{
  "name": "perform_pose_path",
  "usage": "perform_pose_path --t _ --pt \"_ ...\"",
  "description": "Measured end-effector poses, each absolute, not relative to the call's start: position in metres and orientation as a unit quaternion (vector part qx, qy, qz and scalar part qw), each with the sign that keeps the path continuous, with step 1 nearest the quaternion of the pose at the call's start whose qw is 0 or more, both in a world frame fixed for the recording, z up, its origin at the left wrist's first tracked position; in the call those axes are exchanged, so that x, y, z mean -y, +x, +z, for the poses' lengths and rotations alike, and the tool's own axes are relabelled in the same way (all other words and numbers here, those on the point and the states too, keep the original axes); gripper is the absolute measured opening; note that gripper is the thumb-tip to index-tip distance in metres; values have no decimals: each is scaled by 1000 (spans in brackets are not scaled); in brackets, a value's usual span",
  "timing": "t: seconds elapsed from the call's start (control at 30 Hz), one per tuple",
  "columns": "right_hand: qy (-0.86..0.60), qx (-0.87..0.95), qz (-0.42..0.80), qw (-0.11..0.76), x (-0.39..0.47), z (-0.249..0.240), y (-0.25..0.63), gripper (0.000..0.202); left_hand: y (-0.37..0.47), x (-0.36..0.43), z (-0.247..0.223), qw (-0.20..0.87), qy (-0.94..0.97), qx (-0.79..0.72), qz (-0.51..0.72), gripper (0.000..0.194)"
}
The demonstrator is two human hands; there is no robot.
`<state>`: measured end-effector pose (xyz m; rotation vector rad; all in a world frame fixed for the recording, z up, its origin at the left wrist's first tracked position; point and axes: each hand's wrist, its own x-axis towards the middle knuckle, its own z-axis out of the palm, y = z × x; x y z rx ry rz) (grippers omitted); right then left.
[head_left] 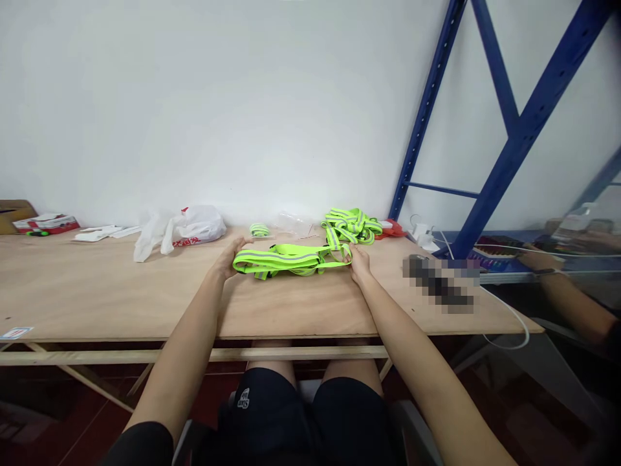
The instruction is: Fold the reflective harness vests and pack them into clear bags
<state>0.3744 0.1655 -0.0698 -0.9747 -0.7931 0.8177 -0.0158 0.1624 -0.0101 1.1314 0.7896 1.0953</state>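
A bundle of neon-yellow reflective straps (286,257) with grey stripes is stretched sideways between my hands, low over the wooden table (291,310). My left hand (229,257) is closed around the bundle's left end. At the right end, my right hand (359,262) grips the loops. Just behind it lies a tangled heap of the same straps (352,225), and one strap runs from the heap down to the bundle. A small rolled strap (259,230) sits behind the bundle.
White plastic bags (198,225), white papers (101,233) and a red-white box (46,223) lie at the back left. A blue metal frame (514,142) rises at the right, near a blurred dark object (436,281). Another person's arm (572,291) reaches in at the far right.
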Motion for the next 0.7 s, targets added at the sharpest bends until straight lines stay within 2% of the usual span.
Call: perform_pose_path --t 0.13,0.3,0.4,0.5,0.6,0.7 --pt "-449 375 368 723 -164 -72 377 41 -9 -162 -20 613 587 -405 340 50" --pt "-466 394 361 705 -165 -74 376 33 -1 -161 -24 615 612 -424 261 46" --pt "-475 416 363 685 -164 -75 373 33 5 -162 -23 621 607 -467 170 50" --pt "-482 440 363 665 -162 -75 370 36 16 -161 -20 609 620 -477 129 50" --pt "-487 457 359 652 -159 -75 369 37 32 -161 -15 548 667 -494 104 50" --pt "-491 468 352 645 -157 -75 369 36 49 -163 -12 426 753 -486 127 40"
